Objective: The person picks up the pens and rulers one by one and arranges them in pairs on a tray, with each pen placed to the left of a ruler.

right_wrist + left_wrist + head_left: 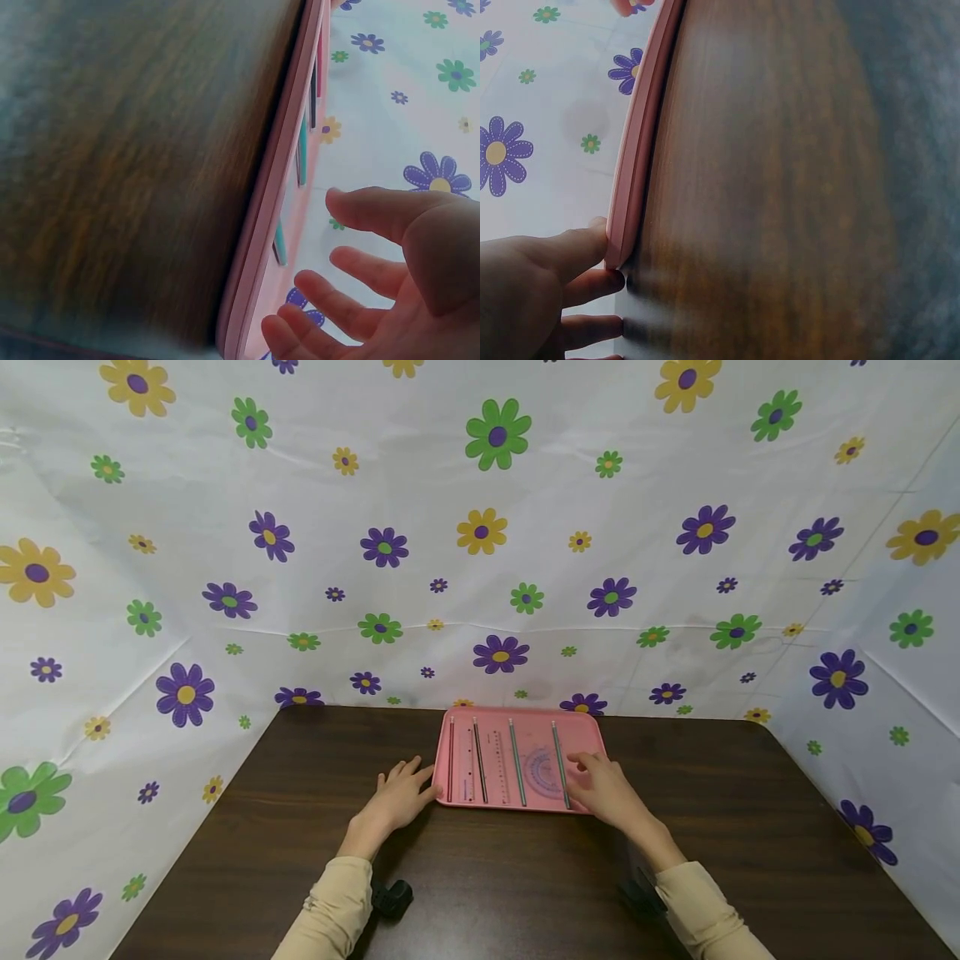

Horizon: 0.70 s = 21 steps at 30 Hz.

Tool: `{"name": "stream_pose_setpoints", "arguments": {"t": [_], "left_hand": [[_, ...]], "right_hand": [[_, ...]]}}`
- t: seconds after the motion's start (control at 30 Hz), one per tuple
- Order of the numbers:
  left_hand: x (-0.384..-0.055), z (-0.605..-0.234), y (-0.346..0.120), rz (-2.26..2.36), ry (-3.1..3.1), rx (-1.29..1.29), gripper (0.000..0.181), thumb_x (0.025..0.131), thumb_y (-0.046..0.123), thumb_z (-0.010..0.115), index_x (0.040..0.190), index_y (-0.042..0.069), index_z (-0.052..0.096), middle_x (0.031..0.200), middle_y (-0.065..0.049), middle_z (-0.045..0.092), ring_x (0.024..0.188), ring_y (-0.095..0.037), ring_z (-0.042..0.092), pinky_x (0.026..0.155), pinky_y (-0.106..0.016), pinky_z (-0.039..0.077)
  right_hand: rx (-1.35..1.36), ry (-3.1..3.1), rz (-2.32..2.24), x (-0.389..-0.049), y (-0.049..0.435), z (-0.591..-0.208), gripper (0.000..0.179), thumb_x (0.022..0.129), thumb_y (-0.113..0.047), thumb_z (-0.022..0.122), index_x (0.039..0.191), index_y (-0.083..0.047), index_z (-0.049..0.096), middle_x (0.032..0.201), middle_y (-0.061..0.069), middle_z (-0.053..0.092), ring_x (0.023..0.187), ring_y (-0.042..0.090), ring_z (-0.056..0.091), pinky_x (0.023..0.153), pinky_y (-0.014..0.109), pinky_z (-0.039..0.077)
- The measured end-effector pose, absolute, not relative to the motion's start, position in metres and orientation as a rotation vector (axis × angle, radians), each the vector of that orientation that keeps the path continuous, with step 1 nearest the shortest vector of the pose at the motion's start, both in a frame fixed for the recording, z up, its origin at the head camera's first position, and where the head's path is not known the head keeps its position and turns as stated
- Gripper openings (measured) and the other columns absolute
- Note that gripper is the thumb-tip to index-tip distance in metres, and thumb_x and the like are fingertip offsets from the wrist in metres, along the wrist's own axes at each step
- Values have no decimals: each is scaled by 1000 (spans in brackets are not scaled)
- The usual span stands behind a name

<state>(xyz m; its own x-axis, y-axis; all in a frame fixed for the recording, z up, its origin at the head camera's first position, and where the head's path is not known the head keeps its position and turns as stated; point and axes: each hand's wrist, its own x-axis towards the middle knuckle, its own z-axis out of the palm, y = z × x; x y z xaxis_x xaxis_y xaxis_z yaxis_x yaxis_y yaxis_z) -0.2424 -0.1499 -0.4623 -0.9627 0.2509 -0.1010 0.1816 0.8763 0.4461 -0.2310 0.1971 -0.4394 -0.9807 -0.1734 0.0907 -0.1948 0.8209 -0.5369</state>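
A pink tray (585,737) lies at the far side of the table. In it, from left to right, are a reddish pencil (451,760), a clear ruler (469,772), a dark pencil (480,760), a second clear ruler (499,768), a teal pencil (517,762), a clear protractor (537,774) and another teal pencil (561,764). My left hand (395,795) touches the tray's near left corner, thumb at the rim and fingers extended beside it. Over the tray's right part is my right hand (609,791), its fingers spread and holding nothing, beside the last teal pencil.
The dark wooden table (495,877) stretches out on both sides and in front of the tray. Behind it hangs a white sheet (435,468) with printed flowers. A black device (393,900) sits at my left wrist.
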Motion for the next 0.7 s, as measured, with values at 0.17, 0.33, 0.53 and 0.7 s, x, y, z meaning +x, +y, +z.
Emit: {"name": "stream_pose_setpoints", "arguments": {"t": [0.17, 0.33, 0.53, 0.7], "left_hand": [[-242, -461, -150, 673, 2887, 330, 55, 102, 40, 52, 148, 10, 48, 159, -23, 32, 148, -48, 24, 114, -73, 15], [-242, -462, -150, 673, 2892, 325, 55, 102, 39, 52, 148, 10, 48, 159, -22, 32, 148, -47, 24, 114, -73, 15], [-241, -461, -150, 680, 2891, 333, 54, 102, 38, 52, 148, 9, 49, 159, -23, 33, 147, -48, 25, 113, -73, 15], [-241, -461, -150, 681, 2892, 335, 54, 102, 39, 52, 148, 10, 48, 159, -23, 32, 147, -48, 24, 113, -73, 15]], "right_hand": [[339, -2969, 876, -223, 200, -437, 55, 92, -23, 68, 140, -1, 52, 135, 25, 57, 122, 45, 51, 100, 62, 45], [377, -2962, 849, -217, 203, -437, 59, 92, -26, 69, 143, -2, 50, 138, 25, 54, 125, 46, 49, 103, 64, 42], [490, -2950, 793, -205, 213, -435, 72, 86, -33, 77, 145, -5, 48, 141, 23, 50, 128, 46, 45, 102, 68, 40], [587, -2982, 763, -191, 222, -430, 97, 72, -42, 87, 149, -4, 42, 150, 29, 38, 136, 56, 33, 102, 74, 33]]}}
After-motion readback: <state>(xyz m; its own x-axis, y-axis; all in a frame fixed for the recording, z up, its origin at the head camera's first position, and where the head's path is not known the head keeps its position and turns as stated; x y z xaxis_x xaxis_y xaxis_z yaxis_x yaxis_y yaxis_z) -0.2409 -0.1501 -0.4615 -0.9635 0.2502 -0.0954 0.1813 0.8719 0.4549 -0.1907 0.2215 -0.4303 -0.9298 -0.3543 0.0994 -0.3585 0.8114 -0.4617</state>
